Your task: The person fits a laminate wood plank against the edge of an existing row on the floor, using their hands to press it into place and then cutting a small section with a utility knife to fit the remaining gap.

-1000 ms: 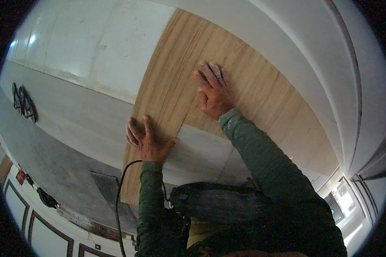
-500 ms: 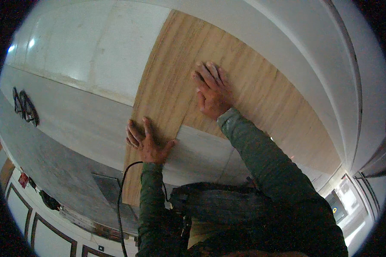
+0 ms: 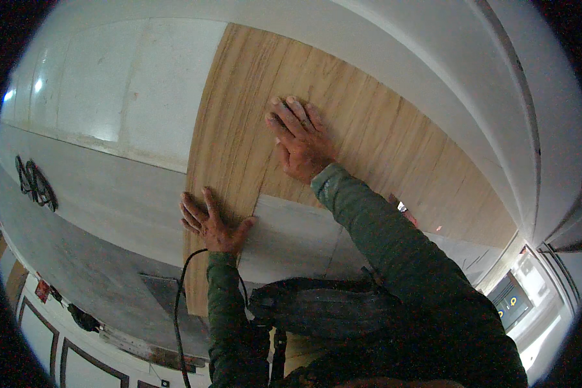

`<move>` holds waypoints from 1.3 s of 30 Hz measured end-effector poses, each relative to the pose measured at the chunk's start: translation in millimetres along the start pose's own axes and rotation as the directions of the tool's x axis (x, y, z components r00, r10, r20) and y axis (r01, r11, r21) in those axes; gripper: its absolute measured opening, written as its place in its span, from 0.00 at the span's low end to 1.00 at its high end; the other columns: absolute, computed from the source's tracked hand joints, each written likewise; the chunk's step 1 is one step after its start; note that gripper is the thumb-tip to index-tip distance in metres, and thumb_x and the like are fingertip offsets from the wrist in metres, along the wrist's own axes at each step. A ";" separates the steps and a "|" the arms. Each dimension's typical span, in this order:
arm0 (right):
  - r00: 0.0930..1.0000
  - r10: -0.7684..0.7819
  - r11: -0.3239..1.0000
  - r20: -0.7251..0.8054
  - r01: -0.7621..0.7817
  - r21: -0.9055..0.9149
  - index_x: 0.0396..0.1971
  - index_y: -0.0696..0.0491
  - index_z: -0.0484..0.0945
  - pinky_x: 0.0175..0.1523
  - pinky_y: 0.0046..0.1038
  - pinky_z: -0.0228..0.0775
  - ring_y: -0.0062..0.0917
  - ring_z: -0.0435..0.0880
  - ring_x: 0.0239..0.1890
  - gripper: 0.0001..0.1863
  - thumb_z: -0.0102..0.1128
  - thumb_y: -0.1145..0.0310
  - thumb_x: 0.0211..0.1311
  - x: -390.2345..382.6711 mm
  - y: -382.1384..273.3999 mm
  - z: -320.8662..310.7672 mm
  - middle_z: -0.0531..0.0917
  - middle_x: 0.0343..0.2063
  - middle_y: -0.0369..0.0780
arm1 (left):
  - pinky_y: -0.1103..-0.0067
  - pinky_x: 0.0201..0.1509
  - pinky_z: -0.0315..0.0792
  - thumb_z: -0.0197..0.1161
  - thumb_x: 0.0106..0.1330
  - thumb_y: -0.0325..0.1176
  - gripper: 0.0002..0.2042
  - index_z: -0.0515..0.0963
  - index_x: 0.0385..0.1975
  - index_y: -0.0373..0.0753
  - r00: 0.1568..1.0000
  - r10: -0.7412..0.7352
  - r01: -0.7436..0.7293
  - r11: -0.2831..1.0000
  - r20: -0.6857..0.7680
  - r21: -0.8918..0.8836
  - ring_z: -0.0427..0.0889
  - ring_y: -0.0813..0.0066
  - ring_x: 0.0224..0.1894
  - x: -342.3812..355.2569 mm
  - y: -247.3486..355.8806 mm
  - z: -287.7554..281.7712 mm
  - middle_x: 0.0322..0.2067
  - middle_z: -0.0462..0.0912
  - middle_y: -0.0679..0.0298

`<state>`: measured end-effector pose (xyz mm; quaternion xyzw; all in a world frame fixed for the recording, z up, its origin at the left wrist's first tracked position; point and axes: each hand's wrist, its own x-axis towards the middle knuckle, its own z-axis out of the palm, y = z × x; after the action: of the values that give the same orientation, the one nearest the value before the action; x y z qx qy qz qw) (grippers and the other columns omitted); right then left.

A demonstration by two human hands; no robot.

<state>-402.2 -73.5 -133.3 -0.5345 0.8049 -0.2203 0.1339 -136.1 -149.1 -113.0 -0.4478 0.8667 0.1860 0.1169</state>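
Note:
Pale wood-look planks [image 3: 368,110] cover an L-shaped area over lighter tiles. My left hand [image 3: 215,223] lies on the narrow left strip, fingers spread, thumb at its inner edge beside a grey tile [image 3: 288,229]. Higher up and to the right, my right hand [image 3: 301,139] presses on the wider wood area, fingers stretched out. Just right of my right forearm, a small red and silver object [image 3: 407,213] shows, too small to name. A black cable [image 3: 181,297] runs down beside my left sleeve, and a dark bag [image 3: 320,304] sits low by my body.
Glossy white tiles [image 3: 97,84] adjoin the planks at upper left, above a grey band with coiled black cables [image 3: 35,184]. A white moulded edge [image 3: 433,45] curves along the top right. White framed panels [image 3: 90,362] line the lower left; a bright opening [image 3: 530,284] shows at right.
The view has shifted, so the planks and both hands sit further left and slightly lower in the picture. Both hands stay on the planks. More of the small object beside my right forearm now shows.

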 end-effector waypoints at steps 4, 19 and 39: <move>0.999 -0.009 0.998 -0.035 0.011 0.055 0.55 0.53 0.73 0.70 0.48 0.47 0.42 0.59 0.68 0.24 0.55 0.68 0.55 0.5 -1.6 12.8 0.65 0.63 0.42 | 0.43 0.68 0.32 0.69 0.35 0.70 0.61 0.49 0.72 0.50 1.000 -0.001 0.001 1.000 -0.024 0.002 0.36 0.36 0.71 -1.5 -8.5 2.4 0.70 0.36 0.39; 0.988 -0.064 0.998 -0.138 0.065 0.001 0.52 0.53 0.75 0.69 0.48 0.51 0.43 0.63 0.65 0.22 0.55 0.73 0.55 1.9 7.7 11.7 0.68 0.62 0.42 | 0.45 0.68 0.36 0.69 0.35 0.71 0.59 0.52 0.71 0.51 0.993 0.066 -0.070 0.997 -0.103 -0.044 0.37 0.35 0.70 5.0 -2.0 5.2 0.71 0.36 0.41; 0.987 -0.074 0.996 -0.142 0.081 0.043 0.53 0.54 0.75 0.69 0.48 0.49 0.43 0.61 0.66 0.22 0.58 0.70 0.55 4.7 6.5 12.7 0.66 0.64 0.42 | 0.44 0.68 0.36 0.69 0.33 0.72 0.61 0.49 0.72 0.57 0.994 0.038 -0.037 0.999 -0.103 0.009 0.38 0.33 0.70 4.8 -7.7 10.5 0.71 0.34 0.42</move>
<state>-403.6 -78.4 -147.4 -0.5453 0.7852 -0.2819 0.0812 -132.1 -152.2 -125.9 -0.4401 0.8805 0.1615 0.0701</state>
